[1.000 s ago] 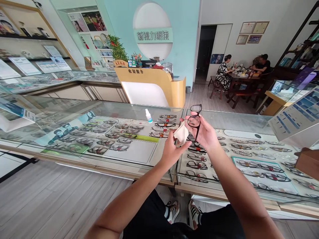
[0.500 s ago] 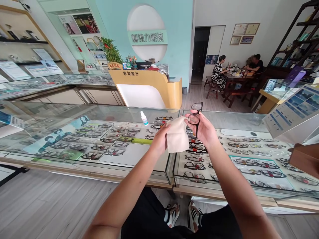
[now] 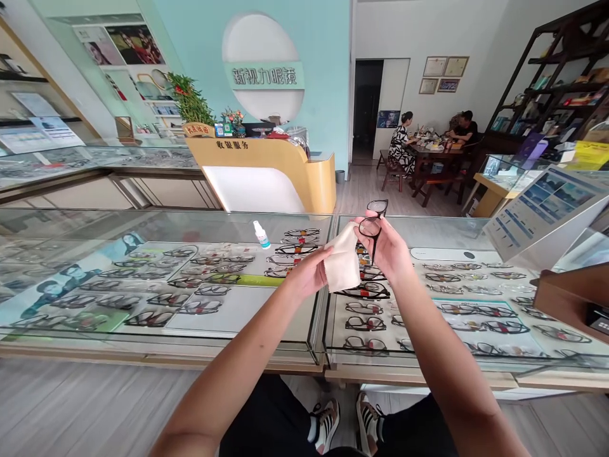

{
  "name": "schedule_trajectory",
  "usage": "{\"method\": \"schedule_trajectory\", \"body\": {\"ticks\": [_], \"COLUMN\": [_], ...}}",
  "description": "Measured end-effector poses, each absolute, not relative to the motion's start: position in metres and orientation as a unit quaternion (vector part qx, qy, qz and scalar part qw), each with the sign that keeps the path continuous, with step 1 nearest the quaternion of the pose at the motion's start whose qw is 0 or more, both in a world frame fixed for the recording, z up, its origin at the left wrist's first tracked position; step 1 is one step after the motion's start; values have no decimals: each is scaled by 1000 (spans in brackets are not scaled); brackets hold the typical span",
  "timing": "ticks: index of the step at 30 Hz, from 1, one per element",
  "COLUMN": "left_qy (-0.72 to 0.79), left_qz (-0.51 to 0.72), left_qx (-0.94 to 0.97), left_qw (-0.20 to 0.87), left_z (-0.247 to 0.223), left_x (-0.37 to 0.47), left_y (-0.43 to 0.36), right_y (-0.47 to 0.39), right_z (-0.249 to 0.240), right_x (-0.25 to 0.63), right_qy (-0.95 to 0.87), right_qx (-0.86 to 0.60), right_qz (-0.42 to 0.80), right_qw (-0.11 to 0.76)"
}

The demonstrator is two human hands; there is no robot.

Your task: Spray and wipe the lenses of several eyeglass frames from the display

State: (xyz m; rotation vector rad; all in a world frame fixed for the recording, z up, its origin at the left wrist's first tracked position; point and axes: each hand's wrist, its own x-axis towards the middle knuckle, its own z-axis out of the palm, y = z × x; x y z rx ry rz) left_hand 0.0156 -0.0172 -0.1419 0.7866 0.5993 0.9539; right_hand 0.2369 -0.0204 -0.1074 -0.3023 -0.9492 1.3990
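Above the glass counter, my right hand (image 3: pixel 391 251) is closed on a pair of dark-framed eyeglasses (image 3: pixel 369 227), held on end with one lens above the other. My left hand (image 3: pixel 311 271) grips a cream cleaning cloth (image 3: pixel 343 266) that hangs down between the hands. The cloth's upper corner reaches my right fingertips beside the lower lens; whether those fingers pinch it too I cannot tell. A small white spray bottle (image 3: pixel 261 235) with a blue-banded label stands on the counter top, beyond my left hand.
Rows of spectacle frames (image 3: pixel 365 325) lie inside the glass display counter (image 3: pixel 247 346) below my hands. A slanted display board (image 3: pixel 542 209) and a brown box (image 3: pixel 571 295) stand at right. Behind are a yellow cashier desk (image 3: pixel 318 184) and two people (image 3: pixel 400 143) seated at a table.
The view has turned slightly right, so the room shifts left. My left hand has moved a little toward the right, and the cloth is more bunched. Both hands keep their holds.
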Motion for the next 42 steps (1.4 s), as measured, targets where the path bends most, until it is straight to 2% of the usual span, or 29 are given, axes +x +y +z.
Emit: {"method": "schedule_trajectory", "body": {"ticks": [8, 13, 20, 24, 35, 42], "left_qy": [292, 274, 244, 245, 301, 299], "left_qz": [514, 540, 553, 578, 625, 621], "left_qx": [395, 404, 379, 397, 456, 425], "left_qw": [703, 686, 700, 669, 558, 587], "left_z": [-133, -135, -149, -150, -161, -153], "left_x": [12, 7, 4, 6, 22, 22], "left_y": [32, 49, 44, 36, 23, 19], "right_y": [-17, -22, -29, -29, -31, -32], "right_z": [-105, -107, -122, -128, -129, -129], "right_x": [248, 237, 220, 214, 206, 203], "right_qy": [-434, -489, -551, -581, -652, -643], "right_qx": [-175, -198, -234, -266, -285, -296], "right_qz": [574, 581, 590, 566, 486, 486], "right_qw": [672, 620, 542, 521, 507, 512]}}
